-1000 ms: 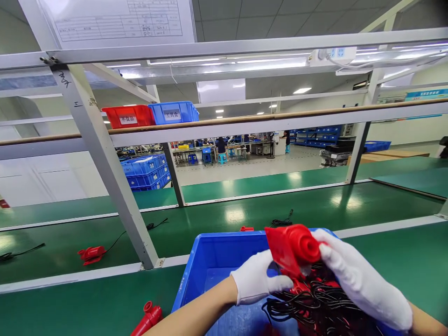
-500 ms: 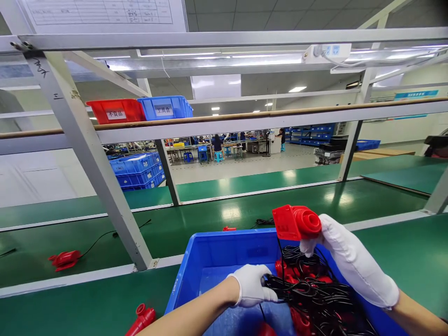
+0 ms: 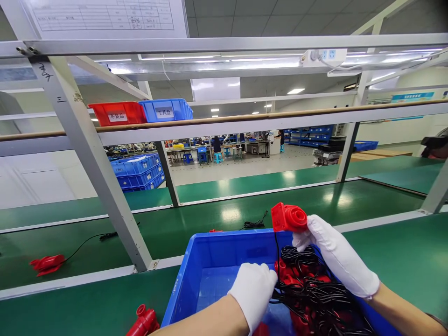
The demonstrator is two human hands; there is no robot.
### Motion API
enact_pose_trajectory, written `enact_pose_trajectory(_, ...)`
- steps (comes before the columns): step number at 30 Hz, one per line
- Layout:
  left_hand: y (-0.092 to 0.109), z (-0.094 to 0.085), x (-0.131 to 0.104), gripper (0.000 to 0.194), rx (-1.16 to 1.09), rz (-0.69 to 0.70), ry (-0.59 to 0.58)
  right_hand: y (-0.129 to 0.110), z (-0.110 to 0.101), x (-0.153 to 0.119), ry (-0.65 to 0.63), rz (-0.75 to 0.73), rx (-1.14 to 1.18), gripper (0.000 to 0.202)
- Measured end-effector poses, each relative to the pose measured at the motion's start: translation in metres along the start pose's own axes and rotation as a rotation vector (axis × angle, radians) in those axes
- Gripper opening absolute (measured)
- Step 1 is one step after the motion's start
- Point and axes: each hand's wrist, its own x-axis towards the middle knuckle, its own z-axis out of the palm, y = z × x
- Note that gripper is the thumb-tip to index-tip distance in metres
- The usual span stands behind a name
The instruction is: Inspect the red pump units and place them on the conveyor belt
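Note:
In my right hand (image 3: pixel 336 254), white-gloved and closed, is a red plastic housing (image 3: pixel 289 218) with a square flange and a ringed round end, held above the right side of a blue bin (image 3: pixel 224 240). A thin black cable (image 3: pixel 276 252) hangs from it toward my left hand (image 3: pixel 252 291). That hand, also gloved, is curled over the bin with its fingers at the cable; the fingertips are partly hidden. Tangled black cables (image 3: pixel 322 296) and more red housings (image 3: pixel 285 273) fill the bin's right side.
A red part (image 3: pixel 143 321) lies left of the bin. On the green belt (image 3: pixel 196 217) rest another red part (image 3: pixel 47 264) and a coiled cable (image 3: pixel 255 224). A slanted metal post (image 3: pixel 94 172) stands front left. The shelf carries a red box (image 3: pixel 119 113) and a blue box (image 3: pixel 166 110).
My right hand and the red housing have shifted slightly left. My left hand has turned and its fingers have curled in. The items on the green belt have moved left.

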Motion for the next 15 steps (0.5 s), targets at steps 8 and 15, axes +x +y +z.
enact_pose_trajectory(8, 0.009, 0.008, -0.004, 0.016, 0.181, 0.585, 0.41, 0.002, 0.025, -0.008, -0.259, 0.128, 0.029, 0.053)
enact_pose_trajectory(15, 0.012, 0.003, -0.007, 0.02, 0.141, 0.718, 0.403, 0.0, 0.021, -0.001, -0.056, 0.006, 0.371, 0.044)
